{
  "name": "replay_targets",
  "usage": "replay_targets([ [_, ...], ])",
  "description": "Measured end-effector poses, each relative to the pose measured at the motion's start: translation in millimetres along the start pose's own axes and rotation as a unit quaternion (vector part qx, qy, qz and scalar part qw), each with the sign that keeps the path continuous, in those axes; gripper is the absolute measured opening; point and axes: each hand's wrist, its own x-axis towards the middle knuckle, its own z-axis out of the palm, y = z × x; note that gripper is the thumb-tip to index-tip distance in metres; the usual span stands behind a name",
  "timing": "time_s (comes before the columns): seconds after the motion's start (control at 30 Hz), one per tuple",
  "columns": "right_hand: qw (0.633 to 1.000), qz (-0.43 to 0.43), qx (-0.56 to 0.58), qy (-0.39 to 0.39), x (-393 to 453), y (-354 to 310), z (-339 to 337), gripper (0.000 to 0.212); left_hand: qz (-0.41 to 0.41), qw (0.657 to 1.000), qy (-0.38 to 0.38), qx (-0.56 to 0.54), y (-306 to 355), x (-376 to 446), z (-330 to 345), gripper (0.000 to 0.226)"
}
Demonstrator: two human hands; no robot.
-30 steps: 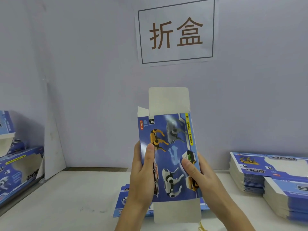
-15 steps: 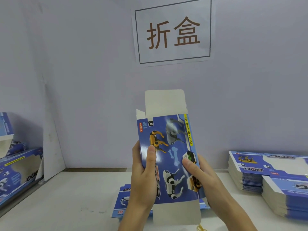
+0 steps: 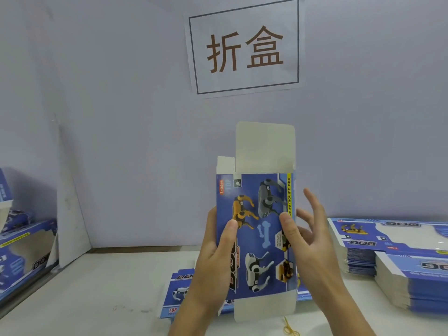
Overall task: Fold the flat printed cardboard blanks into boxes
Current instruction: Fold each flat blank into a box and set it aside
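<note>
A person holds a blue printed cardboard blank (image 3: 257, 235) upright above the white table (image 3: 97, 287), its plain top flap (image 3: 265, 146) standing against the lilac wall and a plain bottom flap (image 3: 264, 309) hanging below. The left hand (image 3: 213, 258) grips the blank's left edge, thumb laid across the printed front and fingers curled behind it. The right hand (image 3: 308, 236) sits at the right edge: its thumb presses the front beside the yellow stripe, while its fingers (image 3: 312, 207) fan out straight behind the panel, released and spread, their contact with the back hidden.

Compared with 0.5 s earlier, the right hand has risen along the edge and its fingers have opened out where they were tucked close before; the left hand's grip is unchanged.

A few flat blanks (image 3: 177, 297) lie on the table beneath the hands. 2 tall stacks of blanks (image 3: 397, 258) stand at right, and more printed cartons (image 3: 21, 253) lean at far left. A yellow rubber band (image 3: 289, 329) lies near the table's front edge. A paper sign (image 3: 244, 44) with 2 brown characters hangs on the wall.
</note>
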Motion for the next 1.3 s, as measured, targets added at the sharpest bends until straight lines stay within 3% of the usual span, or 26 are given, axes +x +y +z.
replay_targets([
  [0.17, 0.997, -0.009, -0.070, 0.005, 1.3, -0.3, -7.0, 0.078, 0.001, 1.000, -0.017, -0.006, 9.1, -2.1, -13.9, 0.034],
  [0.3, 0.998, 0.007, -0.038, -0.047, -0.7, -0.8, -3.7, 0.076, -0.011, 0.999, -0.020, -0.032, 17.1, -4.7, -19.1, 0.058],
  [0.43, 0.995, 0.017, -0.003, -0.096, -2.9, -2.9, -0.5, 0.074, 0.036, 0.999, -0.013, -0.018, 22.7, -7.6, -11.3, 0.049],
  [0.63, 0.991, -0.017, -0.018, -0.135, -11.9, -11.5, 6.2, 0.071, 0.075, 0.997, 0.014, 0.034, 30.7, -12.1, -10.3, 0.079],
  [0.73, 0.990, -0.018, -0.041, -0.135, -13.1, -12.7, 7.4, 0.077, 0.063, 0.998, -0.005, 0.022, 32.8, -15.0, -13.2, 0.069],
  [0.9, 0.993, 0.007, -0.024, -0.112, -14.2, -11.5, 11.1, 0.064, 0.014, 0.997, -0.079, 0.003, 37.5, -22.8, -16.1, 0.051],
  [1.03, 0.997, 0.004, -0.009, -0.074, -13.2, -9.3, 11.3, 0.080, 0.009, 0.996, -0.085, 0.014, 38.9, -21.9, -19.0, 0.036],
  [1.13, 0.998, -0.006, -0.010, -0.060, -12.0, -9.2, 10.7, 0.087, 0.011, 0.996, -0.082, 0.016, 41.4, -18.8, -25.8, 0.053],
  [1.3, 0.998, -0.011, -0.026, -0.063, -11.7, -13.4, 16.6, 0.083, 0.037, 0.997, -0.044, 0.045, 43.9, -16.9, -23.5, 0.061],
])
